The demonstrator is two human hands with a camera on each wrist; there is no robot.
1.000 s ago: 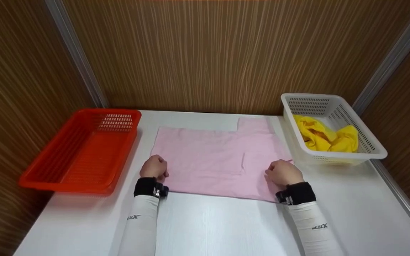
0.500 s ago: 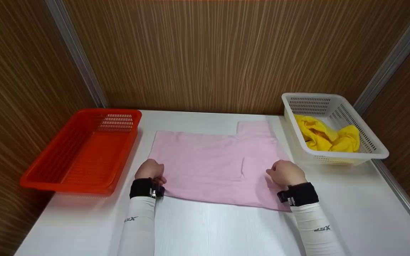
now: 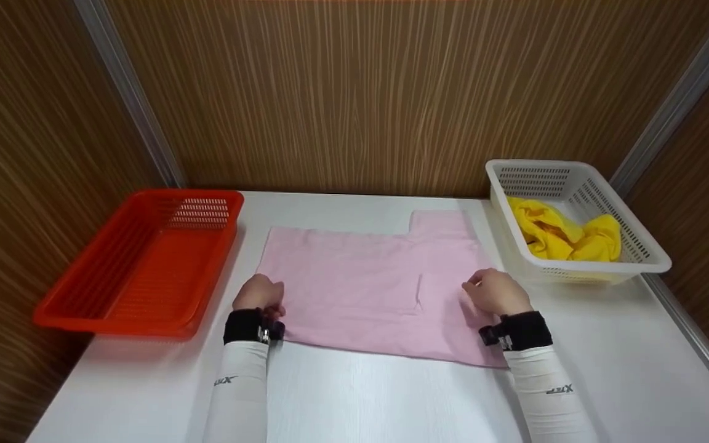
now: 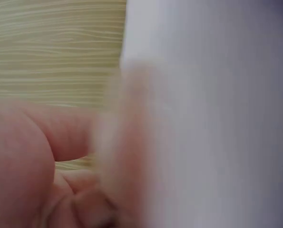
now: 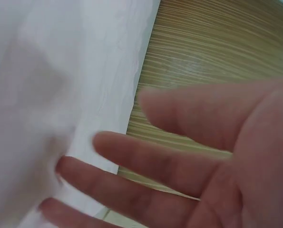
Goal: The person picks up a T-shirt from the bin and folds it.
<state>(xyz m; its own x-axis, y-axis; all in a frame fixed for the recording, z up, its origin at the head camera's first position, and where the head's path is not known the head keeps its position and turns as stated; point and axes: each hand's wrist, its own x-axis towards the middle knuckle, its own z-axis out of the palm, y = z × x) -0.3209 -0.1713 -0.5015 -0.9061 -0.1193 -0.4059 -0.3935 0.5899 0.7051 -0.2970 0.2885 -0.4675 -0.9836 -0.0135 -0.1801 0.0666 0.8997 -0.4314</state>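
Pink cloth (image 3: 342, 271) lies flat on the worktop (image 3: 360, 400), between a red basket (image 3: 136, 325) at the left edge and a white basket (image 3: 600, 269) near the back right corner. The left hand (image 3: 259, 295) pinches its left side; the right hand (image 3: 497, 292) has fingers (image 5: 155, 159) spread over the right side.

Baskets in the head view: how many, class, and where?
2: a red basket left of the pink cloth, a white basket right of it, holding yellow fabric.
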